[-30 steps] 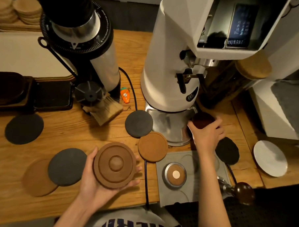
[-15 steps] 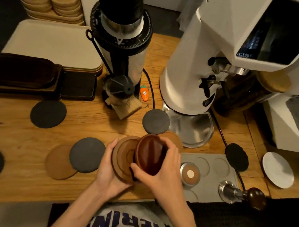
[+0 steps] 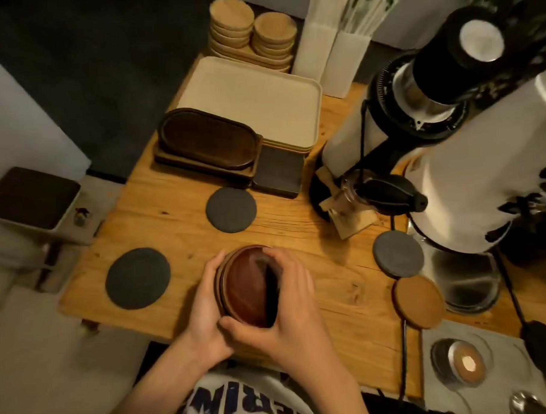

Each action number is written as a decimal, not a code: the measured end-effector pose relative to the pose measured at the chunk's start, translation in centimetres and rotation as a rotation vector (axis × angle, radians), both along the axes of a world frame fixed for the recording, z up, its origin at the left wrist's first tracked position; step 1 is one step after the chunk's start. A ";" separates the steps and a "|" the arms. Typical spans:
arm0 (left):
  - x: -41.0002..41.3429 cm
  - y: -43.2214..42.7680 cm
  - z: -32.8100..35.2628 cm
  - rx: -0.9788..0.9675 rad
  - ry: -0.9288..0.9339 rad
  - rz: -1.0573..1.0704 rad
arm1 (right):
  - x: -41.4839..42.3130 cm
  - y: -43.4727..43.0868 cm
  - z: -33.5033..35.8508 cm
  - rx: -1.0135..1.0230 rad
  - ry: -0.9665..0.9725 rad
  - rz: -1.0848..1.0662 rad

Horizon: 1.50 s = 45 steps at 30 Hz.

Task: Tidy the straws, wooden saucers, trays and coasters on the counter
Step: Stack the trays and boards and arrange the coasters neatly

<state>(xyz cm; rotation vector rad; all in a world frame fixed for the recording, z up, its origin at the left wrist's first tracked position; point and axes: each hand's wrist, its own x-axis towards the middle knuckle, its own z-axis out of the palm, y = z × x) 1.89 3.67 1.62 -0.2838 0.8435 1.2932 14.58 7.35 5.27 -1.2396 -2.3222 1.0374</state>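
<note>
Wooden counter (image 3: 298, 234): left hand (image 3: 204, 307) and right hand (image 3: 290, 315) (curled) grip stacked saucers (image 3: 244, 286).

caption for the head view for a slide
Stacked saucers gripped by left hand and right hand at a counter strewn with coasters

The right hand (image 3: 290, 309) covers the right side of the dark saucer (image 3: 244, 286), its fingers smeared by blur; how many pieces make up the stack of saucers (image 3: 220, 285) under it, I cannot tell; the straws (image 3: 372, 5) run off the top edge; the white grinder (image 3: 483, 172) runs off the right; the shirt lettering (image 3: 230, 402) is cut short.
</note>
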 end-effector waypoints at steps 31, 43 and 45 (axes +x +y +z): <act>-20.3 -4.9 -2.4 0.014 0.570 0.029 | -21.4 4.5 -6.3 0.053 -0.214 -0.226; -20.2 -6.5 -3.3 -0.053 0.620 0.102 | -24.9 5.2 -8.1 0.137 -0.382 -0.302; -19.9 -6.5 -3.4 -0.047 0.639 0.094 | -24.9 4.9 -8.0 0.142 -0.387 -0.300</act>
